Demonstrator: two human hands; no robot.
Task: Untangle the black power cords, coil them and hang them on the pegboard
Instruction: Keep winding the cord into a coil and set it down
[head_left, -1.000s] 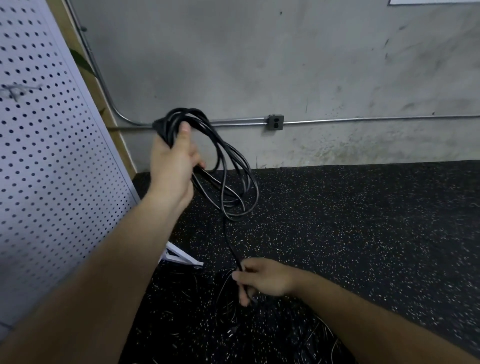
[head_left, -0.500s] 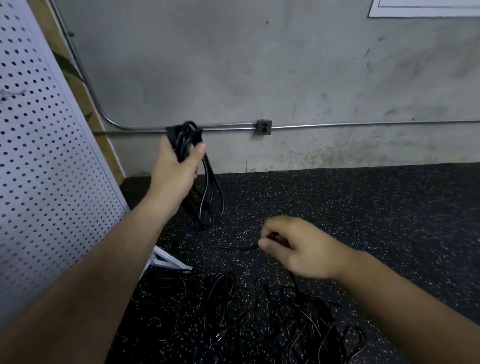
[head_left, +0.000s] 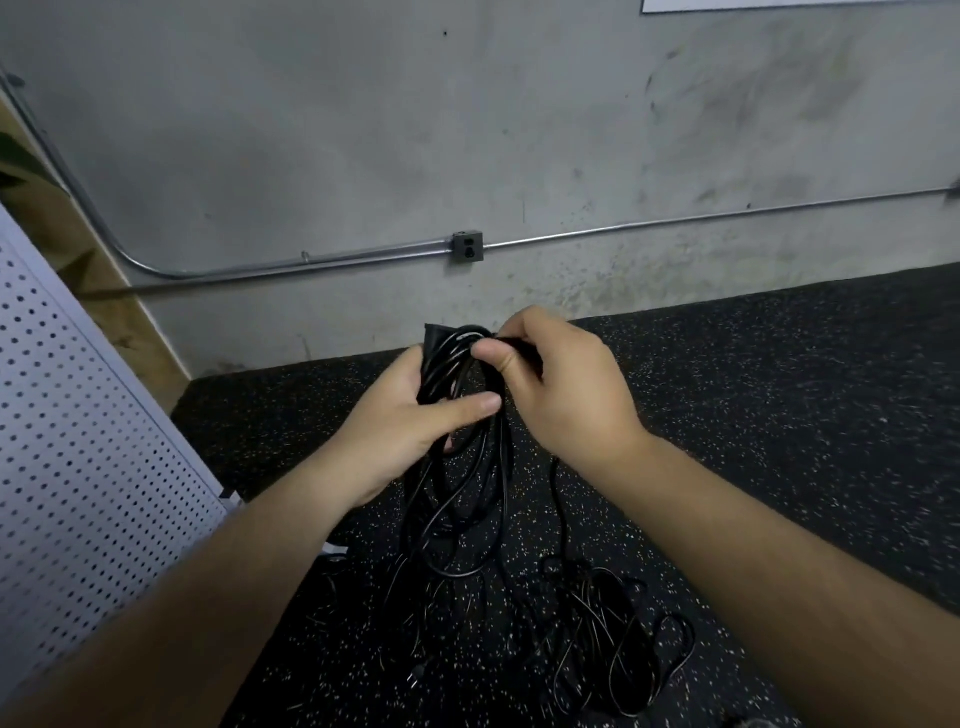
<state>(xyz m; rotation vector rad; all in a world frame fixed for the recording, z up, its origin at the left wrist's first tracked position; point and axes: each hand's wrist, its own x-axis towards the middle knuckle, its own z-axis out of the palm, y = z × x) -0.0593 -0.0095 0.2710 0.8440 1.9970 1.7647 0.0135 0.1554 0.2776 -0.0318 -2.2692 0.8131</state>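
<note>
My left hand (head_left: 410, 415) grips the top of a coiled black power cord (head_left: 457, 499), thumb laid across the strands; the loops hang down toward the floor. My right hand (head_left: 561, 384) pinches the cord's end at the top of the coil, right beside my left hand. A strand trails from my right hand down to the floor. More tangled black cords (head_left: 608, 639) lie in a heap on the dark speckled floor below my hands. The white pegboard (head_left: 78, 467) leans at the left edge.
A grey concrete wall stands ahead with a metal conduit (head_left: 311, 260) and an outlet box (head_left: 467, 248). A wooden board (head_left: 124, 322) leans behind the pegboard. Dark rubber flooring (head_left: 779, 389) stretches to the right.
My right hand rose from near the floor and brought the cord's end up to the coil. My left hand dropped lower and toward the middle, so both hands now meet at the coil's top.
</note>
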